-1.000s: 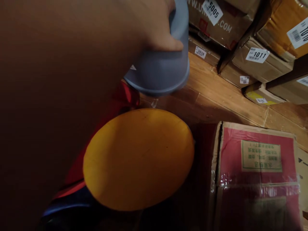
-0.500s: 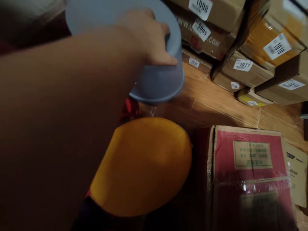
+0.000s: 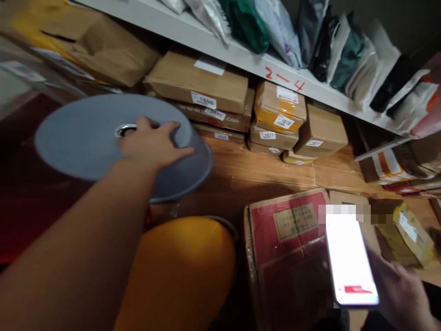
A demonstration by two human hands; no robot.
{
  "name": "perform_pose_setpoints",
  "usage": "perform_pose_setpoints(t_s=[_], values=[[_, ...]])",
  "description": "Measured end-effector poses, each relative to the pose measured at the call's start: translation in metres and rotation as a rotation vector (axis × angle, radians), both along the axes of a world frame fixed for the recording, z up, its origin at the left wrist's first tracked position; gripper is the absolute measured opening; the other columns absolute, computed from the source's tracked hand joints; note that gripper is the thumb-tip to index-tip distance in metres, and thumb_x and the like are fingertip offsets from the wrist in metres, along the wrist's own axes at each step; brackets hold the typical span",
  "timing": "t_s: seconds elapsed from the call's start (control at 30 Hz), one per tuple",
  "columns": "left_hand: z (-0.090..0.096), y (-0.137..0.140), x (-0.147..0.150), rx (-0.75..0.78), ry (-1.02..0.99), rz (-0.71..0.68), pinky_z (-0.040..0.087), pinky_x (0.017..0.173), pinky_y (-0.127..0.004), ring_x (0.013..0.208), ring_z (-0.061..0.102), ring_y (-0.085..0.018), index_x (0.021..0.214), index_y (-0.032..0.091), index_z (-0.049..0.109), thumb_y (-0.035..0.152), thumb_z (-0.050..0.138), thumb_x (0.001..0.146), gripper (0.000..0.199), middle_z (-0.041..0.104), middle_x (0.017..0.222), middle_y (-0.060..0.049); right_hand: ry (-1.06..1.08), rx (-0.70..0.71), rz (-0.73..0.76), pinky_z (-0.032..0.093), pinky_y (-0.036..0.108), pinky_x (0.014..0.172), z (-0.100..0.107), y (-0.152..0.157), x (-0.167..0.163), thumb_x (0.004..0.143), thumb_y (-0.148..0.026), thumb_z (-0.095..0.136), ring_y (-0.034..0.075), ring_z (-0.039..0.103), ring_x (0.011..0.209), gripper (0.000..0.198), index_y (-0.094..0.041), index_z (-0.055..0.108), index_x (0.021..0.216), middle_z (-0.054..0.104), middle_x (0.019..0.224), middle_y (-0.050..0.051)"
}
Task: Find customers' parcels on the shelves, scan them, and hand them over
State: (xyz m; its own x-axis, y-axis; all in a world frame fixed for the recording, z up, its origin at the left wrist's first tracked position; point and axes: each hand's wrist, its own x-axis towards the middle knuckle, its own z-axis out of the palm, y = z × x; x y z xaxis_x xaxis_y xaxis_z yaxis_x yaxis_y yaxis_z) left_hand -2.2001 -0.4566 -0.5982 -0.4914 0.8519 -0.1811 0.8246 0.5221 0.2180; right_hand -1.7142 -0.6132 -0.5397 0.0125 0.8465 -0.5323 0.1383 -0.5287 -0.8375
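My left hand [image 3: 151, 140] reaches out from the lower left onto a large round grey-blue plastic stool [image 3: 79, 138]. Its fingers curl over the moulded top, and the thumb lies along the outer side. Beside the fingertips is a metal-ringed hole, partly covered by the hand. At the lower right, my right hand [image 3: 406, 289] holds a smartphone [image 3: 351, 262] upright, its bright screen facing me and partly blurred out. Under my left forearm, a smooth orange-yellow rounded surface [image 3: 182, 271] is partly hidden; I cannot tell what it belongs to.
A red-and-brown carton [image 3: 285, 243] stands on the wooden floor [image 3: 285, 177], left of the phone. Labelled cardboard boxes [image 3: 206, 85] line the wall beneath a white shelf [image 3: 248, 57] marked 2-4, which carries several plastic-wrapped parcels [image 3: 351, 59]. A yellow-taped package [image 3: 411, 232] lies at right.
My view has swung so that more of the shelf and floor shows. My right hand with the smartphone has come into sight. The left hand stays on the grey-blue stool.
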Motion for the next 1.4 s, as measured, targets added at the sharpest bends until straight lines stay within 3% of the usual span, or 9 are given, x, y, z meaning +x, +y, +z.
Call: perform_pose_setpoints(t_s=[0.07, 0.17, 0.3, 0.57, 0.73, 0.9, 1.1, 1.23, 1.4], values=[[0.006, -0.001, 0.004, -0.010, -0.006, 0.005, 0.039, 0.103, -0.057, 0.128, 0.046, -0.048, 0.150, 0.025, 0.035, 0.064, 0.045, 0.082, 0.079, 0.030, 0.148, -0.021, 0.137, -0.043, -0.032, 0.044, 0.060, 0.099, 0.004, 0.008, -0.015, 0.072, -0.078, 0.052, 0.044, 0.060, 0.119, 0.076, -0.032, 0.059, 0.133, 0.069, 0.127, 0.011], [0.015, -0.001, 0.010, -0.057, -0.014, 0.019, 0.036, 0.105, -0.056, 0.129, 0.043, -0.050, 0.151, 0.023, 0.033, 0.064, 0.040, 0.083, 0.080, 0.029, 0.149, -0.022, 0.325, -0.048, -0.066, 0.037, 0.059, 0.106, 0.012, 0.020, -0.035, 0.068, -0.066, 0.065, 0.043, 0.059, 0.120, 0.076, -0.031, 0.056, 0.135, 0.068, 0.128, 0.010], [0.023, -0.003, 0.018, -0.070, 0.000, 0.037, 0.034, 0.108, -0.055, 0.130, 0.042, -0.049, 0.151, 0.022, 0.032, 0.063, 0.029, 0.084, 0.079, 0.030, 0.147, -0.022, 0.390, -0.027, -0.011, 0.036, 0.055, 0.107, 0.021, 0.029, -0.048, 0.067, -0.059, 0.070, 0.040, 0.060, 0.119, 0.075, -0.028, 0.057, 0.133, 0.067, 0.129, 0.009], [0.001, 0.003, 0.010, 0.036, -0.007, 0.088, 0.048, 0.086, -0.060, 0.122, 0.044, -0.054, 0.149, 0.026, 0.036, 0.077, 0.018, 0.076, 0.091, 0.034, 0.142, -0.023, 0.497, -0.006, 0.104, 0.045, 0.052, 0.097, 0.028, 0.035, -0.049, 0.072, -0.056, 0.070, 0.035, 0.070, 0.101, 0.070, -0.029, 0.055, 0.135, 0.073, 0.111, 0.008], [0.017, 0.001, 0.016, -0.027, 0.006, 0.079, 0.044, 0.094, -0.058, 0.125, 0.045, -0.050, 0.149, 0.026, 0.033, 0.074, 0.014, 0.079, 0.087, 0.032, 0.144, -0.022, 0.427, -0.028, -0.047, 0.041, 0.046, 0.102, 0.023, 0.034, -0.044, 0.066, -0.051, 0.073, 0.033, 0.066, 0.106, 0.058, -0.026, 0.066, 0.119, 0.075, 0.108, 0.006], [0.035, -0.006, 0.026, -0.063, 0.016, 0.032, 0.039, 0.098, -0.057, 0.122, 0.048, -0.050, 0.148, 0.021, 0.035, 0.069, 0.016, 0.081, 0.085, 0.036, 0.142, -0.025, 0.372, -0.194, -0.135, 0.045, 0.043, 0.092, 0.019, 0.035, -0.042, 0.061, -0.050, 0.079, 0.031, 0.068, 0.091, 0.046, -0.021, 0.073, 0.096, 0.078, 0.092, 0.005], [0.040, -0.009, 0.033, -0.052, -0.016, 0.023, 0.034, 0.103, -0.058, 0.128, 0.042, -0.051, 0.150, 0.016, 0.034, 0.064, 0.015, 0.082, 0.086, 0.032, 0.143, -0.028, 0.378, -0.169, -0.156, 0.043, 0.049, 0.101, 0.009, 0.033, -0.051, 0.062, -0.065, 0.080, 0.035, 0.065, 0.109, 0.057, -0.022, 0.073, 0.101, 0.077, 0.107, 0.008], [0.044, -0.012, 0.035, -0.058, -0.030, 0.018, 0.033, 0.105, -0.058, 0.129, 0.041, -0.051, 0.150, 0.017, 0.033, 0.066, 0.015, 0.082, 0.085, 0.032, 0.144, -0.027, 0.318, -0.140, -0.143, 0.046, 0.049, 0.098, -0.003, 0.033, -0.051, 0.062, -0.072, 0.076, 0.035, 0.067, 0.104, 0.064, -0.021, 0.073, 0.100, 0.077, 0.105, 0.010], [0.041, -0.011, 0.031, -0.051, -0.025, 0.018, 0.036, 0.103, -0.058, 0.132, 0.039, -0.049, 0.150, 0.020, 0.033, 0.069, 0.012, 0.083, 0.085, 0.030, 0.145, -0.025, 0.252, -0.142, -0.233, 0.050, 0.047, 0.087, -0.009, 0.034, -0.055, 0.058, -0.072, 0.078, 0.032, 0.070, 0.086, 0.066, -0.018, 0.070, 0.094, 0.078, 0.091, 0.011]])
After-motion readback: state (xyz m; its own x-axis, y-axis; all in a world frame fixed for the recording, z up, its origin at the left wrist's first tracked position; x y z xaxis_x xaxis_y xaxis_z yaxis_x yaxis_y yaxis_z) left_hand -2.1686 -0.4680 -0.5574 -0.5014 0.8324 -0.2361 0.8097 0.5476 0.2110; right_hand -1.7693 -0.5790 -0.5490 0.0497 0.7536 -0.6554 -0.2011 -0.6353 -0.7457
